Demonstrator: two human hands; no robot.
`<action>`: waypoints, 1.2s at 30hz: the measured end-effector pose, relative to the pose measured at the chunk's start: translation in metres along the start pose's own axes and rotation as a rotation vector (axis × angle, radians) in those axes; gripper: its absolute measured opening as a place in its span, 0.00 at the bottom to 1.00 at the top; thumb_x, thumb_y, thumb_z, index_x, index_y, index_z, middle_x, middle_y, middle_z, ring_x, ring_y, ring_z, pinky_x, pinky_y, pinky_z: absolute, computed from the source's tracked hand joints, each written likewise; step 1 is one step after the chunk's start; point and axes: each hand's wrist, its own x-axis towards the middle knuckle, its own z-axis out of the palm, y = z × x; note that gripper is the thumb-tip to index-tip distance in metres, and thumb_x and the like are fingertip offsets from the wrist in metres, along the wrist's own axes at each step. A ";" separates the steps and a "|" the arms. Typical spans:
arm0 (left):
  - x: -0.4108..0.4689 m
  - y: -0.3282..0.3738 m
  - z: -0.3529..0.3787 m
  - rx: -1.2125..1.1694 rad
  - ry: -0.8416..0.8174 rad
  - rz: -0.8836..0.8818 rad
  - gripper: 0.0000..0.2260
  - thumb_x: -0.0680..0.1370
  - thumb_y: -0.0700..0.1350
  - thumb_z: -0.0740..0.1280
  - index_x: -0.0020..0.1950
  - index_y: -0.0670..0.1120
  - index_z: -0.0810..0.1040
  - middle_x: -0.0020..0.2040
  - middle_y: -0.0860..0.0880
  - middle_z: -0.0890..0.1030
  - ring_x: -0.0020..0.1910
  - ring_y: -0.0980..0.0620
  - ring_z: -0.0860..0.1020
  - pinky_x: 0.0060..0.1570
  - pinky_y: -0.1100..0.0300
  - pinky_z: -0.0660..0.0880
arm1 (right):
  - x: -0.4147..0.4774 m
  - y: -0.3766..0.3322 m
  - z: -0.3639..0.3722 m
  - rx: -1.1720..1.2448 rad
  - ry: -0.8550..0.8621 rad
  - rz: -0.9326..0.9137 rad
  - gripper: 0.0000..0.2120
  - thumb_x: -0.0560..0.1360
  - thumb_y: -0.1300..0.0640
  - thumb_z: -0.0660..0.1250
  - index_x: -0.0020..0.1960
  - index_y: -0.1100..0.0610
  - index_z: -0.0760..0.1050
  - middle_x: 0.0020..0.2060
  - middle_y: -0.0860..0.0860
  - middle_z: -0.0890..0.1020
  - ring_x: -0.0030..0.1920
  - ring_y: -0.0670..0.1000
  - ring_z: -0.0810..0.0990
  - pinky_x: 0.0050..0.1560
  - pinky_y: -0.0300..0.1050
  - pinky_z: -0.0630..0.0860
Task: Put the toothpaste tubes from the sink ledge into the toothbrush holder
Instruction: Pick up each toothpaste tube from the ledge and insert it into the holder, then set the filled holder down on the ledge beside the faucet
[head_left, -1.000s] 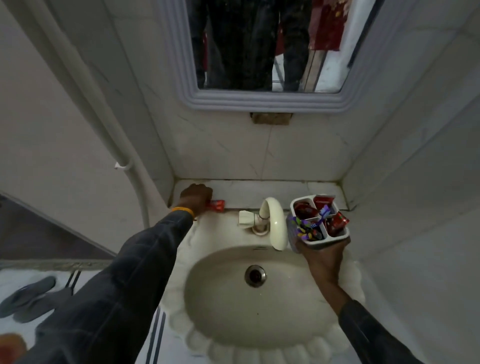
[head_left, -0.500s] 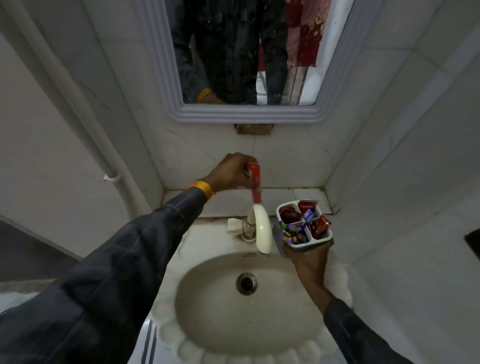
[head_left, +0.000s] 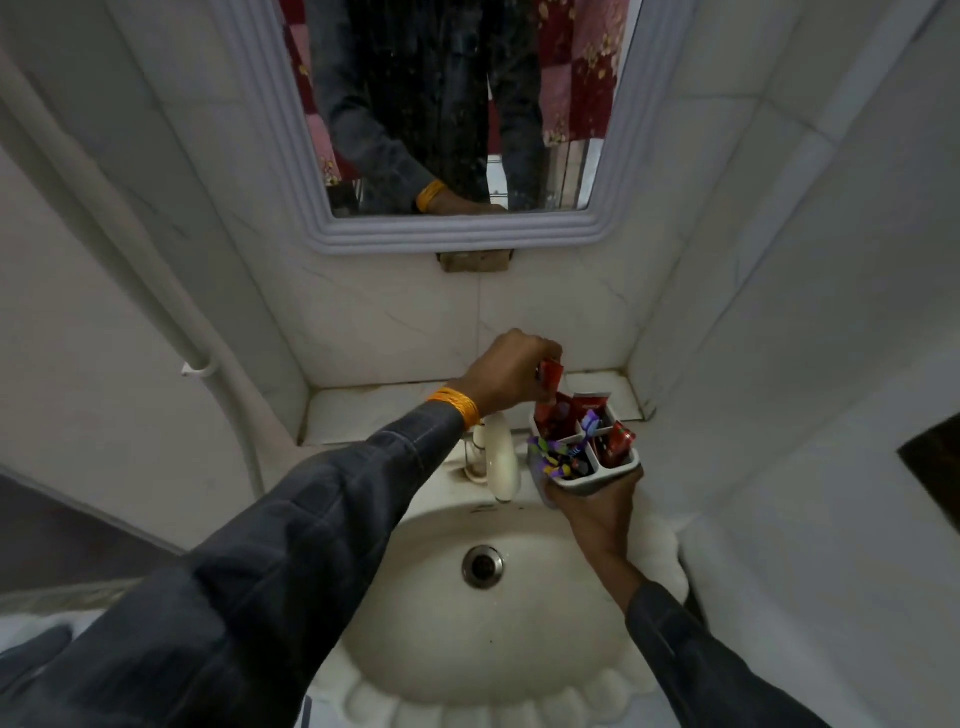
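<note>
Head view: your left hand (head_left: 506, 371), earlier over the tap, now pinches the red toothpaste tube (head_left: 549, 375) above the toothbrush holder (head_left: 589, 480), which your right hand (head_left: 597, 506) grips over the sink (head_left: 660, 561).

Dim, flat light is falling evenly over the white wall tiles (head_left: 545, 306), corners are darkening, wide-angle distortion is bending the edges, and dark sleeves are losing detail in soft, grainy shadow.
</note>
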 end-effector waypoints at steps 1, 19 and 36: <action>0.001 0.001 0.004 0.037 0.012 -0.001 0.10 0.68 0.45 0.77 0.45 0.44 0.81 0.44 0.46 0.85 0.43 0.46 0.82 0.44 0.54 0.80 | 0.000 0.000 0.000 0.003 0.001 0.005 0.54 0.55 0.63 0.89 0.71 0.49 0.63 0.67 0.49 0.78 0.65 0.47 0.80 0.64 0.40 0.79; 0.020 -0.001 0.036 0.169 -0.200 -0.040 0.07 0.70 0.42 0.76 0.46 0.43 0.83 0.50 0.44 0.84 0.51 0.44 0.79 0.47 0.56 0.73 | 0.004 0.007 -0.002 0.001 -0.035 0.036 0.57 0.55 0.61 0.89 0.76 0.55 0.60 0.70 0.52 0.76 0.69 0.51 0.77 0.60 0.27 0.76; -0.001 -0.068 -0.003 0.015 0.160 -0.253 0.20 0.76 0.58 0.69 0.63 0.48 0.77 0.61 0.47 0.81 0.57 0.47 0.79 0.55 0.54 0.76 | 0.044 -0.048 0.006 -0.012 0.130 -0.008 0.52 0.52 0.54 0.89 0.72 0.55 0.69 0.62 0.48 0.80 0.59 0.43 0.79 0.55 0.26 0.74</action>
